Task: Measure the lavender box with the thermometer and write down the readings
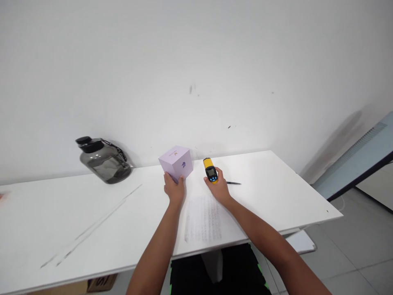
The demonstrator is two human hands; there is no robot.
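My left hand [174,189] grips the lower near corner of a lilac box [175,163], which has a small gold mark on top and a purple emblem on one side. The box is near the wall. In my right hand [218,186] is a yellow and black infrared thermometer [210,171], its small screen and blue buttons facing up toward me. A black pen [234,183] lies on the table just right of that hand. Between my forearms is a sheet of paper [203,219] with rows of faint, unreadable marks.
A large grey see-through bottle [106,162] with a black lid stands on the left by the wall. The white table [270,196] ends at a right edge, beyond which a light blue panel [359,155] leans. A cardboard box [102,282] is below the table.
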